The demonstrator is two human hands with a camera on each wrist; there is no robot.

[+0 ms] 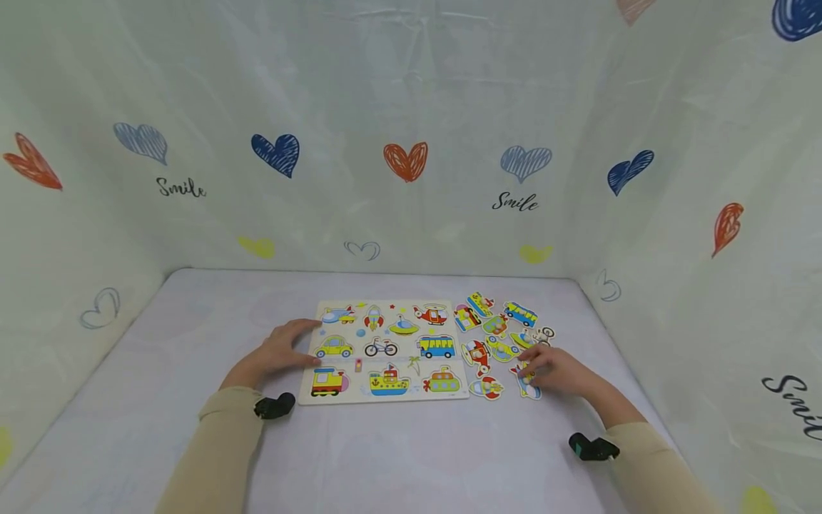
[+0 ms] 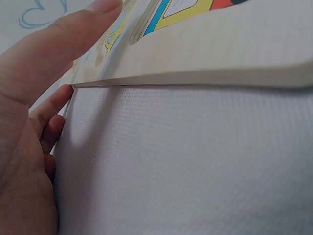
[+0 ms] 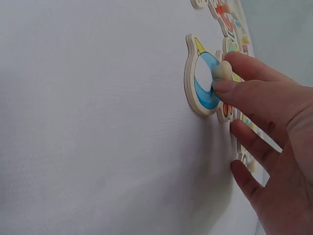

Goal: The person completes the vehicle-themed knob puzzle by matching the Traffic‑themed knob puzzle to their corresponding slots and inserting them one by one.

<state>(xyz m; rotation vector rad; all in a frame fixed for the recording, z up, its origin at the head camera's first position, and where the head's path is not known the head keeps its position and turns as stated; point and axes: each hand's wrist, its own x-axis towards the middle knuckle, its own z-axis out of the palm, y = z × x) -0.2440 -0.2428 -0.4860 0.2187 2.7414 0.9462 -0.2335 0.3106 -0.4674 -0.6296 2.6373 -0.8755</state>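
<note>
right fingers (image 3: 252, 66) pinch a plane piece (image 3: 203, 81); left hand (image 1: 272, 357) touches vehicle-printed board (image 1: 407, 350)

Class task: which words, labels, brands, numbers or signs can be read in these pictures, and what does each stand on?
"Smile": on the back sheet, left of the middle red heart.
"Smile": again on the back sheet, right of that heart.
"Smil": on the right side sheet, cut off by the picture's edge.
Any lettering on the puzzle board or loose pieces: too small to read.
</note>
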